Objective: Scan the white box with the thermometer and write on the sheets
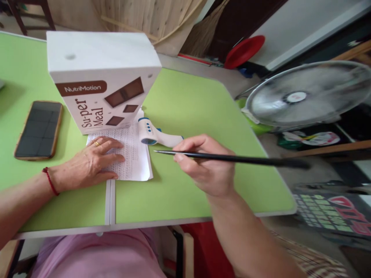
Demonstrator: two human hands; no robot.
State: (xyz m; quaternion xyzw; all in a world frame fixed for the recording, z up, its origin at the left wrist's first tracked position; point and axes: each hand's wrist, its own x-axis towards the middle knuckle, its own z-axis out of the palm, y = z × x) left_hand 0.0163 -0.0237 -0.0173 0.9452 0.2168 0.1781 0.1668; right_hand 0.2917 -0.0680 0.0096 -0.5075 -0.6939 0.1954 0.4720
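Observation:
My right hand (pixel 206 164) pinches a long, thin black pen (pixel 232 156) with a pointed silvery tip, held nearly level above the table; its far end blurs. Palm down, my left hand (pixel 94 160) rests with fingers apart on sheets of paper (pixel 136 162) covered in small handwriting. Just beyond the paper's right side lies a white and blue infrared thermometer (pixel 149 132), its handle reaching toward my right hand. A tall white "NutriMotion Su-per Meal" box (pixel 101 87) stands upright behind my left hand, over the paper's far end.
A phone (pixel 39 129) in a brown case lies on the green table (pixel 185 197) to the left. A seam in the tabletop runs near my left hand. Off the table's right side stands a fan (pixel 307 94). Farther back is a red basin (pixel 245 51).

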